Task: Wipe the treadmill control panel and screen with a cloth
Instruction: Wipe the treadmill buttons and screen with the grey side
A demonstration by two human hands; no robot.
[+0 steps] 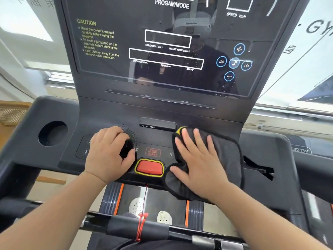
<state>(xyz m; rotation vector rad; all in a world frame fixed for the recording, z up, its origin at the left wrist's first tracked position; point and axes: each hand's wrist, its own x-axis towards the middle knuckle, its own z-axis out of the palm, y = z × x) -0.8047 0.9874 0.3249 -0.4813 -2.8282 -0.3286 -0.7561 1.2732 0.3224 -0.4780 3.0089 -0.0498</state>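
Right hand (200, 163) lies flat, fingers spread, pressing dark cloth (225, 159) onto control panel (111, 112) right of red stop button (149, 167), likely for broad wiping contact. Left hand (108, 156) curls closed around small black object (127, 148), maybe a sprayer; droplets fleck screen (167, 42).

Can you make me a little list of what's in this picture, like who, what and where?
place: on a treadmill, looking down at its control panel
right hand: flat on a dark cloth, right of the red button
left hand: closed around a small black object, unclear what
screen: dark, with droplets
shoes: white, on the belt below
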